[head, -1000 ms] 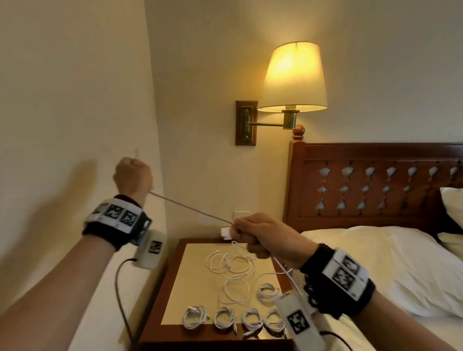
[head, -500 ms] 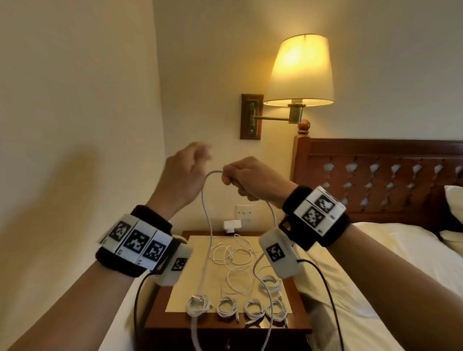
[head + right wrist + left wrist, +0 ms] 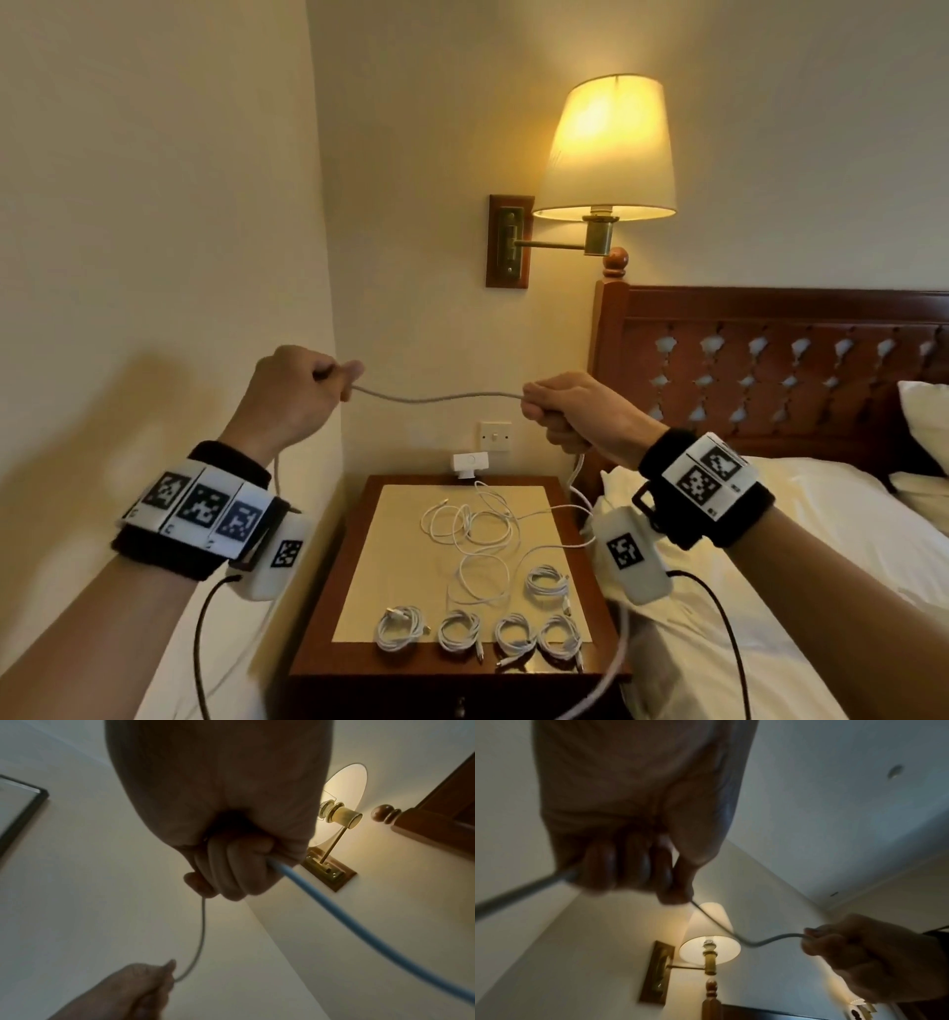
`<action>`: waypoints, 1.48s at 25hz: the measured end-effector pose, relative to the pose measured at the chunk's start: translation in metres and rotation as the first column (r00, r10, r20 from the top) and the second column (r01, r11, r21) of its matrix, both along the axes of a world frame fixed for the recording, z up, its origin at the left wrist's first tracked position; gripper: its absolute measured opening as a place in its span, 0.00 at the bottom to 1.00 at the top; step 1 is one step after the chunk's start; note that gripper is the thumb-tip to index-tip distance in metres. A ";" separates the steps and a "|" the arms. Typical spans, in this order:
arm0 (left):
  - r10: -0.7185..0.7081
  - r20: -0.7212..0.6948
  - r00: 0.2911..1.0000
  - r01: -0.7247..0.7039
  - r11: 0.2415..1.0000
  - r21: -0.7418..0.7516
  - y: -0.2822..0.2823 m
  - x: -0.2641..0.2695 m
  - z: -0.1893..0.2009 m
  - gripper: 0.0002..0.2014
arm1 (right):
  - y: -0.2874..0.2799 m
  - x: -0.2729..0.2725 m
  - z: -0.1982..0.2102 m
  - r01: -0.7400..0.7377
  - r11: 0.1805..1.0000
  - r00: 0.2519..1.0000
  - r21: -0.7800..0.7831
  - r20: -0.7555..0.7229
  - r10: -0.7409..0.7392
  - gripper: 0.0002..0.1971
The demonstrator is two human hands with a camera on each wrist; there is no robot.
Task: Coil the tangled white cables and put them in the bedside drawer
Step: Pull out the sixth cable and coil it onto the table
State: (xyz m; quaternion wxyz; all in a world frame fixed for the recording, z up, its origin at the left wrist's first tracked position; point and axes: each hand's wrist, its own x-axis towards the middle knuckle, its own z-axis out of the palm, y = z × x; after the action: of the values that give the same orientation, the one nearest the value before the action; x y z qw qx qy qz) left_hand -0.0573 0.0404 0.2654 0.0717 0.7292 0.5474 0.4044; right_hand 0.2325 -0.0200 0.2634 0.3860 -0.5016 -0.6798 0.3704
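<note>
We hold one cable (image 3: 436, 397) slack in the air between our left hand (image 3: 292, 395) and right hand (image 3: 575, 411), both fists clamped on it. It looks light, limp and smooth; we judge gripping near the ends best for looping.

hands: apart again | left hand (image 3: 287, 395), right hand (image 3: 580, 411) | cable (image 3: 436, 397): slack between, loop gone

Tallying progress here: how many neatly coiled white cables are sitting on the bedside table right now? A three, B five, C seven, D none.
B: four coiled cables line the front edge of the bedside table, and a fifth coil lies behind the rightmost one.
</note>
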 end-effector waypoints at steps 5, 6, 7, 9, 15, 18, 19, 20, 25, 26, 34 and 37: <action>-0.369 0.022 0.929 0.370 0.925 -0.083 -0.024 0.049 0.022 0.24 | 0.007 -0.030 0.024 0.037 0.991 0.998 0.127 0.036 -0.042 0.20; -0.446 0.023 0.894 0.447 0.892 -0.063 -0.028 0.064 0.024 0.21 | 0.011 -0.036 0.027 0.044 0.988 0.997 0.151 0.063 -0.054 0.20; -0.479 -0.002 0.878 0.479 0.877 -0.027 -0.029 0.076 0.020 0.17 | 0.014 -0.040 0.027 0.037 0.986 0.995 0.165 0.080 -0.051 0.20; -0.426 -0.025 0.905 0.426 0.901 0.086 -0.024 0.085 0.011 0.11 | 0.018 -0.040 0.025 -0.003 0.989 0.997 0.146 0.081 -0.009 0.20; -0.068 0.110 0.992 0.047 0.982 0.182 -0.004 0.042 -0.001 0.09 | 0.024 0.007 -0.013 0.066 0.995 0.991 0.073 0.113 -0.074 0.20; 0.057 -0.011 0.998 -0.058 0.998 -0.017 0.004 0.005 -0.001 0.11 | 0.019 0.030 -0.030 0.099 0.995 0.994 0.017 0.049 -0.100 0.21; 0.036 -0.090 0.995 -0.045 0.993 -0.108 0.004 0.001 -0.001 0.10 | 0.018 0.030 -0.030 0.110 0.994 0.993 0.022 0.026 -0.111 0.21; -0.019 -0.126 0.992 -0.003 0.985 -0.173 0.002 0.004 -0.001 0.08 | 0.017 0.025 -0.028 0.118 0.992 0.993 0.036 0.009 -0.119 0.21; -0.444 -0.024 0.896 0.440 0.893 -0.091 -0.019 0.083 0.003 0.20 | 0.026 -0.022 0.001 0.076 0.969 0.991 0.236 0.090 -0.099 0.19; -0.473 -0.030 0.881 0.471 0.881 -0.047 -0.020 0.095 -0.001 0.16 | 0.028 -0.026 0.004 0.063 0.963 0.989 0.263 0.115 -0.097 0.18; 0.015 0.180 0.983 -0.056 0.973 0.222 0.019 0.029 -0.015 0.13 | 0.021 0.030 -0.030 0.101 0.990 0.992 0.097 0.069 -0.108 0.20; 0.113 0.010 0.994 -0.114 0.989 0.093 0.019 0.030 -0.022 0.15 | 0.019 0.030 -0.035 0.140 0.985 0.989 0.103 0.028 -0.144 0.20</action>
State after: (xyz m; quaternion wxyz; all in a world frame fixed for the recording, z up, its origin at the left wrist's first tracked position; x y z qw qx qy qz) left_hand -0.0277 0.0598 0.2432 0.0157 0.6983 0.5683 0.4349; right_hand 0.2622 -0.0014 0.2282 0.4242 -0.5352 -0.6669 0.2982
